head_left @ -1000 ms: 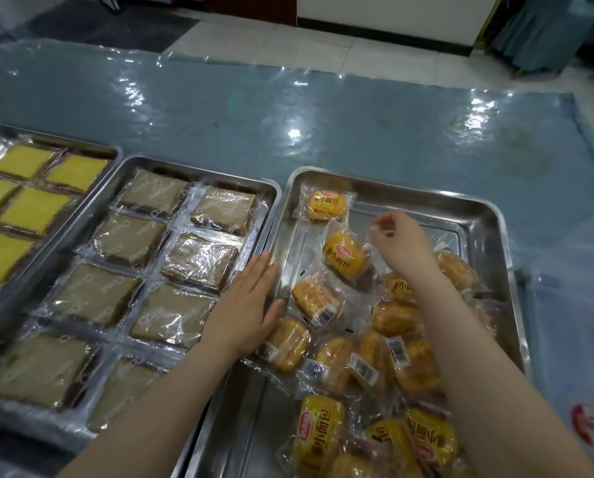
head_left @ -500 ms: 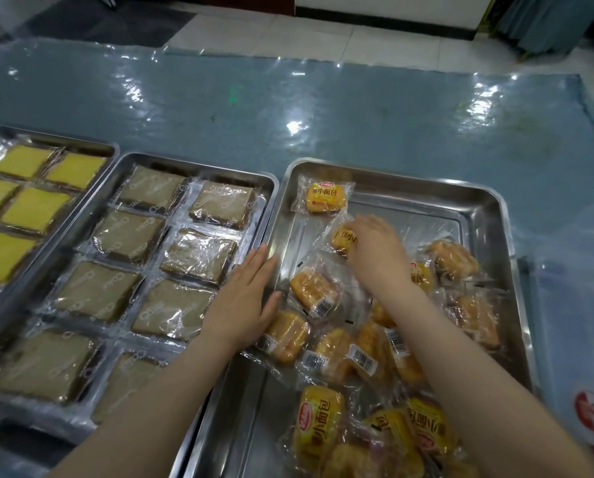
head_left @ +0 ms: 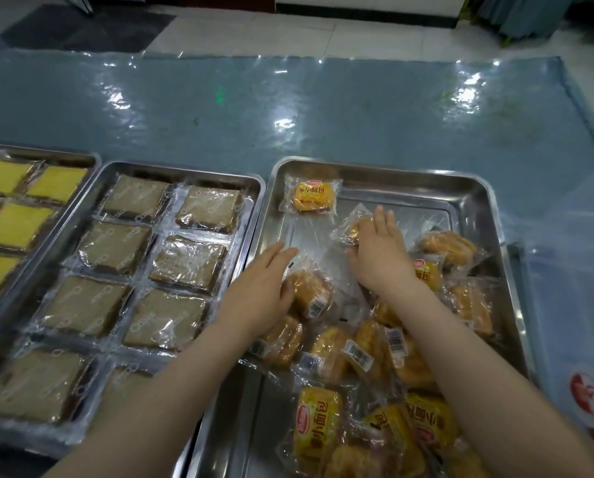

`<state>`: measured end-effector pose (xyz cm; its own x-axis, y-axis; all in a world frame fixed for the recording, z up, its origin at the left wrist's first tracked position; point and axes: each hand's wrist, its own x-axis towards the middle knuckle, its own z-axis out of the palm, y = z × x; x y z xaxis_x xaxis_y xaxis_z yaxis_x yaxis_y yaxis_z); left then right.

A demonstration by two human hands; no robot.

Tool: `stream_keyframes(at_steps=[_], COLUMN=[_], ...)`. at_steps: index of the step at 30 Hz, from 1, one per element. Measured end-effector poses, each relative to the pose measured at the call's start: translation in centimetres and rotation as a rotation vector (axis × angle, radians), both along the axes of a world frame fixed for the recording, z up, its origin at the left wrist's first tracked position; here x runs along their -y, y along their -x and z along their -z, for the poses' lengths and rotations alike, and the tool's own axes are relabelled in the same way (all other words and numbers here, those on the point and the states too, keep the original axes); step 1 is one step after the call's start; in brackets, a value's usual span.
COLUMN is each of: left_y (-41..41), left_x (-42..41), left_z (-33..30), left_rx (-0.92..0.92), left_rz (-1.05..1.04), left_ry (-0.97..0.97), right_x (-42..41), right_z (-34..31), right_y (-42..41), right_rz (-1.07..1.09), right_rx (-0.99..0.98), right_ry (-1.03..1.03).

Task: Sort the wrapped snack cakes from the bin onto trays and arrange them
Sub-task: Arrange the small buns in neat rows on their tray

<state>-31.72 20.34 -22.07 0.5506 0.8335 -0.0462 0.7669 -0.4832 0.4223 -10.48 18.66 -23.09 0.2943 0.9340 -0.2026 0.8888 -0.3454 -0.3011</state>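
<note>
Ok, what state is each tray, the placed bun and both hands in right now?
Right tray: far end mostly bare, buns heaped near
Placed bun: label up, far-left corner
Middle tray: brown cakes in two columns
Left hand: flat, touching a bun
Right hand: resting on a wrapped bun

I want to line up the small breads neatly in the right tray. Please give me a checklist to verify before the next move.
1. Right hand rests on a wrapped bread: ok.
2. Firm grip on that bread: cannot tell, fingers look straight.
3. Left hand touches another bread: ok.
4. Free space in the right tray, beside the placed bread: ok.
5. Remaining breads in order: not ok, still piled.
6. Brown cake tray undisturbed: ok.
</note>
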Motion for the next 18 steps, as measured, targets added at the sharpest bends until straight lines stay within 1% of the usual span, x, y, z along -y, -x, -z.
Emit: stream_keyframes(at_steps=[3, 6, 12, 16, 18], left_y=[-1.1, -1.0, -1.5, -1.8, -2.0], left_x=[0.7, 1.1, 0.6, 0.3, 0.4], left_z=[0.1, 0.8, 1.4, 1.6, 1.4], left_rx=[0.033, -0.005, -0.044, 0.024, 0.049], left_rz=[0.156, 0.220, 0.185, 0.103, 0.067], left_ry=[0.036, 0.005, 0.085, 0.137, 0.195], right_x=[0.6, 0.6, -2.6, -4.7, -5.0], right_z=[0.0, 0.5, 0.9, 1.0, 0.9], right_y=[0.2, 0.2, -1.5, -2.7, -3.1], right_rz=[-0.045, -0.082, -0.124, -0.080, -0.071], right_rx=[0.052, 0.065, -0.016, -0.095, -0.105], right_ry=[-0.086, -0.048, -0.054, -0.093, -0.101])
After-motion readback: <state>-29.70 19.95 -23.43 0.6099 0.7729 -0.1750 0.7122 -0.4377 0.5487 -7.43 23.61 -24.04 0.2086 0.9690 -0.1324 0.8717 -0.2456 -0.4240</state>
